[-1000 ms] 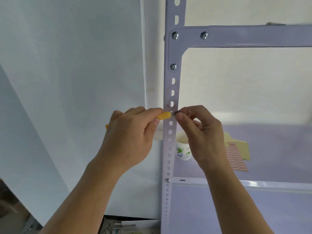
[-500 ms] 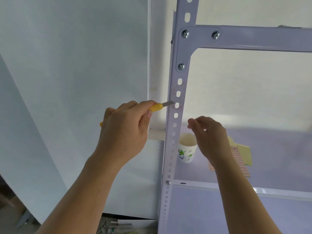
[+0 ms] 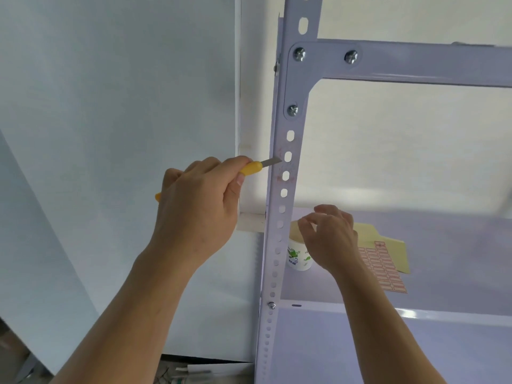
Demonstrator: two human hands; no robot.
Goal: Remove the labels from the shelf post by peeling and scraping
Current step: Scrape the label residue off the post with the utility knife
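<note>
A white perforated shelf post (image 3: pixel 277 217) runs up the middle of the view. Faint reddish label residue (image 3: pixel 281 162) marks it beside two of its slots. My left hand (image 3: pixel 199 206) is shut on a yellow-handled utility knife (image 3: pixel 250 168), whose grey blade tip touches the post's left edge at the residue. Lower down, right of the post, my right hand (image 3: pixel 329 236) hovers over a paper cup (image 3: pixel 297 256) with its thumb and fingers pinched loosely together. Whether a scrap sits between them I cannot tell.
The paper cup stands on the shelf board (image 3: pixel 443 223) just behind the post. A yellow backing sheet with red-bordered labels (image 3: pixel 385 266) lies to its right. The upper shelf rail (image 3: pixel 415 63) is bolted above. A white wall panel (image 3: pixel 110 134) fills the left.
My right hand has left the knife blade and dropped down to just above the cup. My left hand has raised the knife so its blade tip sits at the residue on the post.
</note>
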